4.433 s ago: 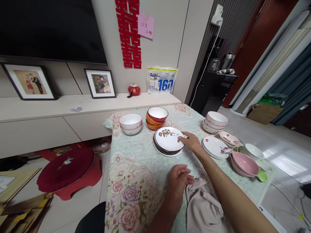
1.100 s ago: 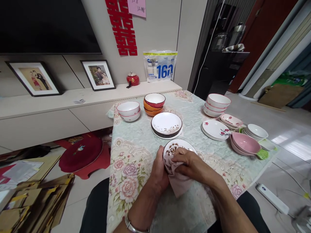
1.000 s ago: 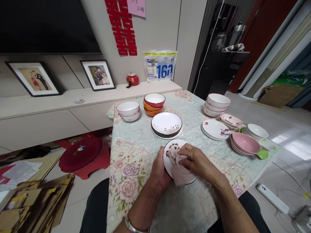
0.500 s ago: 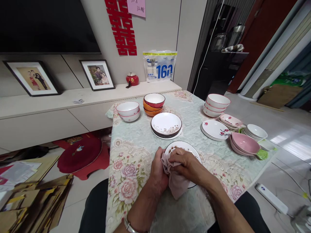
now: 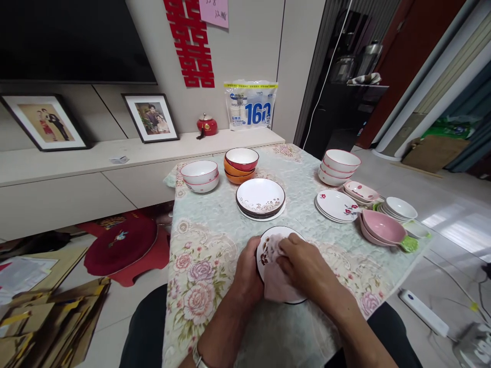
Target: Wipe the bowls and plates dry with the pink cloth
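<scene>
Near the front of the table, my left hand (image 5: 246,271) grips the left edge of a white plate (image 5: 280,231) with a dark rim and brown flowers. My right hand (image 5: 303,263) is closed on a pale pink cloth (image 5: 276,281), pressed against the plate's face. The cloth hides much of the plate and hangs over its lower part. Just beyond the plate stands a stack of brown-rimmed plates (image 5: 261,196).
Behind are white bowls (image 5: 200,174) and red and orange bowls (image 5: 241,159). To the right stand flowered plates (image 5: 336,206), white bowls (image 5: 341,161), pink dishes (image 5: 383,227) and small white bowls (image 5: 401,208). A red stool (image 5: 123,245) is left of the floral-covered table (image 5: 215,230).
My left hand has gone from the bunched cloth to the plate's left edge. The cloth is now spread over the plate, with my right hand on it. The view has shifted slightly.
</scene>
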### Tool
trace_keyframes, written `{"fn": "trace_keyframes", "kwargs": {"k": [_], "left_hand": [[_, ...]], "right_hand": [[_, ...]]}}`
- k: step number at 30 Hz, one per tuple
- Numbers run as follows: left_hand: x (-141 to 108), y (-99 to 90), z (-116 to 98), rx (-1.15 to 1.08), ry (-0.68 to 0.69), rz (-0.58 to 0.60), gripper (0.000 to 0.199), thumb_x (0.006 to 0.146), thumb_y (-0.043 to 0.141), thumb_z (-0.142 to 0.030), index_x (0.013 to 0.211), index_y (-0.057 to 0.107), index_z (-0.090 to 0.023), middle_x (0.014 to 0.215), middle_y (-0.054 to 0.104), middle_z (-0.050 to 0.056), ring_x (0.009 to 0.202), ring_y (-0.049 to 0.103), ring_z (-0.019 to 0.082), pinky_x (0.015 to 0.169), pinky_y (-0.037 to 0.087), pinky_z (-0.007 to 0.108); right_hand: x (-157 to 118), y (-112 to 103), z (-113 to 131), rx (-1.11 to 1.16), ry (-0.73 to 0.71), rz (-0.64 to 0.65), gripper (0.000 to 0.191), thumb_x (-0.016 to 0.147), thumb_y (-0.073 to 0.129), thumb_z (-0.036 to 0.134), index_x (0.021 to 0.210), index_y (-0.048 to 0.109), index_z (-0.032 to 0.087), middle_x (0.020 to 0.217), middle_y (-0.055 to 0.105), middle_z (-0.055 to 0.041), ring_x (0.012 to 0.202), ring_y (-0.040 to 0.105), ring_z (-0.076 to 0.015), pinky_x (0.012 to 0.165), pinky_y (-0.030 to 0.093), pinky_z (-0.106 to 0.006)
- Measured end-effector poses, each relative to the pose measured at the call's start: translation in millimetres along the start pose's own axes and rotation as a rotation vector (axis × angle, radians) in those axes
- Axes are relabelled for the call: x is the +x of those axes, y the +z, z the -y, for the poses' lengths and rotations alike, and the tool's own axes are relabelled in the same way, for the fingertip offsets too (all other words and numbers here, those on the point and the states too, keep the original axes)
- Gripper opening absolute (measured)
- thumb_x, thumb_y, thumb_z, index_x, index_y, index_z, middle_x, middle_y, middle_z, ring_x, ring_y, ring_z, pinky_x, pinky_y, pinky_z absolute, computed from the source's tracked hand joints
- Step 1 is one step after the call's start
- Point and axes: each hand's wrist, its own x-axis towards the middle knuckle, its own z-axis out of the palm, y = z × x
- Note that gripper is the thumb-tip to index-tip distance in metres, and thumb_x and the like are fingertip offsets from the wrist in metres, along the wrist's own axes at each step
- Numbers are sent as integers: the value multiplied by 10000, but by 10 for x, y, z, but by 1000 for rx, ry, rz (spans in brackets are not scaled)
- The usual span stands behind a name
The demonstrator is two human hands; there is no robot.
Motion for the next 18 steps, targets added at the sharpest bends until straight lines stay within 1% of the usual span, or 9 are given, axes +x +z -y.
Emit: {"fn": "trace_keyframes", "kwargs": {"k": [3,5,7,9,11,13,14,16,18], "left_hand": [[14,-8,-1,-85,-73,-10,173,814,607,-279,738,665,-136,624,653,11,628,638,166,744,529,304],[10,16,-5,-110,-99,-17,207,842,579,-301,808,685,-127,688,693,45,688,671,198,762,538,329],[-2,45,-4,-84,-94,-34,207,831,587,-298,845,696,-122,740,719,72,731,691,228,773,543,352],[-18,63,1,-40,-74,-48,184,792,625,-271,868,706,-123,760,732,74,735,696,233,772,544,357],[-31,62,6,3,-50,-38,197,755,657,-242,899,720,-124,754,737,63,729,694,227,757,542,346],[-36,43,9,42,-31,-38,209,738,664,-233,901,732,-120,724,731,53,726,688,223,737,535,332],[-35,31,10,59,-24,-47,201,736,663,-237,881,736,-118,700,723,48,724,683,222,726,529,325],[-29,7,13,87,-8,-57,177,739,661,-255,830,734,-122,663,706,37,726,673,217,714,517,312],[-21,-5,18,94,1,-22,168,743,666,-275,811,728,-135,666,700,27,738,664,210,715,505,300]], "right_hand": [[60,63,22,197,-212,-67,189,829,548,38,903,610,200,956,587,-42,900,557,-175,732,402,-258],[114,106,-36,261,-253,-135,276,809,520,-5,967,615,201,1027,580,-51,973,540,-177,791,418,-257],[145,122,-122,231,-193,-184,305,817,499,-10,1004,619,198,1063,572,-68,1001,536,-185,809,424,-267],[137,108,-188,106,-55,-172,260,839,491,12,975,630,185,1030,574,-88,941,554,-197,748,420,-276],[96,69,-201,-48,88,-101,196,863,495,53,938,635,166,969,581,-106,838,571,-205,671,392,-287],[43,25,-163,-150,170,-18,159,874,505,83,935,636,150,926,587,-118,764,578,-209,633,367,-299],[21,7,-136,-165,177,11,147,873,512,91,934,634,145,914,590,-120,748,581,-211,631,364,-305],[-1,-9,-91,-109,112,31,120,870,533,106,930,627,151,918,594,-110,764,586,-213,652,377,-310],[14,12,-78,11,15,-14,110,873,541,113,922,617,175,942,585,-85,826,585,-208,693,400,-299]]}}
